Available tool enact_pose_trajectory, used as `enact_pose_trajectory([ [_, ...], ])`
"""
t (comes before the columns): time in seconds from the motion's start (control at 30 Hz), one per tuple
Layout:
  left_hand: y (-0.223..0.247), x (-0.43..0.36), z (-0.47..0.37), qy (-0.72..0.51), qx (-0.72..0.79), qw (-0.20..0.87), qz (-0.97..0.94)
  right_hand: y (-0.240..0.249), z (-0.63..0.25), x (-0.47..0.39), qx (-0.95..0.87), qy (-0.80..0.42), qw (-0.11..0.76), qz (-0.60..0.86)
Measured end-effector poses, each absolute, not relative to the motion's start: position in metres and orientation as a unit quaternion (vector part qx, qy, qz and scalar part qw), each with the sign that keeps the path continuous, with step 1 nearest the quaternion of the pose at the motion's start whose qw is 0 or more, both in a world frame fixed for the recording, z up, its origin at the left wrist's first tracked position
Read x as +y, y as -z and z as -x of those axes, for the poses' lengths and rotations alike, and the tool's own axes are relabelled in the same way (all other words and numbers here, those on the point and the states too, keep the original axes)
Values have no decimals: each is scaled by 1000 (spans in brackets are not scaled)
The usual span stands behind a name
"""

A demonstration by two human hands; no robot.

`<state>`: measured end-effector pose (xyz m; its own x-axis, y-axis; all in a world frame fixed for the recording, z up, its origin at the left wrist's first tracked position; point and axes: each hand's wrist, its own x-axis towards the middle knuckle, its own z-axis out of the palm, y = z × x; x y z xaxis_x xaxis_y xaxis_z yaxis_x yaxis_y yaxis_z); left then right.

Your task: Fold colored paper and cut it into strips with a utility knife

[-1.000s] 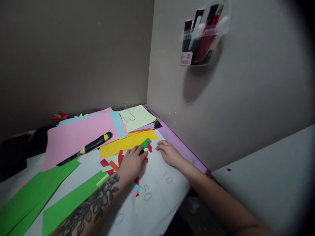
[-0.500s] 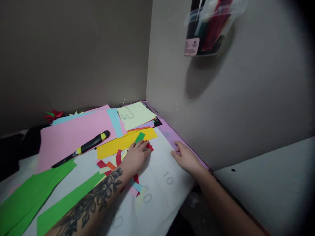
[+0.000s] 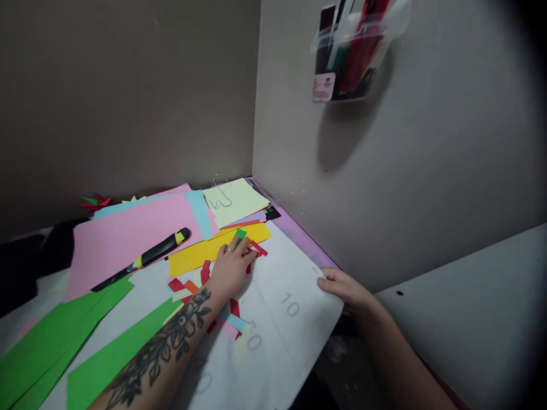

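My left hand [image 3: 232, 267] lies over small coloured paper scraps, its fingers apart. Its fingertips touch a green scrap [image 3: 241, 234] and red paper strips [image 3: 258, 248]. More red, orange, pink and blue scraps [image 3: 233, 326] are scattered around my left wrist, partly hidden under the forearm. At the table's right edge my right hand [image 3: 343, 286] pinches the border of a large white paper sheet [image 3: 273, 364] with pencilled numbers, thumb on top. A yellow paper strip [image 3: 205, 252] lies just beyond my left hand.
A black and yellow utility knife [image 3: 158, 250] rests on pink paper [image 3: 128, 233]. Green paper pieces [image 3: 51, 341] lie at left. A bent wire [image 3: 222, 196] sits on pale green sheets [image 3: 239, 210]. A clear bin [image 3: 348, 74] hangs on the right wall; folded paper stars [image 3: 97, 202] stand at the back.
My right hand has come down and nearer along the right edge and now grips the white sheet, whose border is slightly lifted. My left hand has shifted slightly left, showing more red strips.
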<state>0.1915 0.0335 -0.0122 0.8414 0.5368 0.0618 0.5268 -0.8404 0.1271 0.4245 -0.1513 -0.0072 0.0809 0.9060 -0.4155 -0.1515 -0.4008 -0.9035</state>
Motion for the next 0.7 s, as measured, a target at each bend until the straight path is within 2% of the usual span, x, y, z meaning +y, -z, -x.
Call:
enact_pose_trajectory([
  [0.23, 2, 41, -204, -68, 293, 67, -951, 14, -405, -157, -264, -592, 552, 525],
  [0.47, -1, 73, -231, -17, 233, 127, -964, 18, -398, -162, -218, -584, 572, 532],
  [0.7, 10, 74, -231, -40, 267, 133, -954, 18, -398, -167, -232, -609, 569, 501],
])
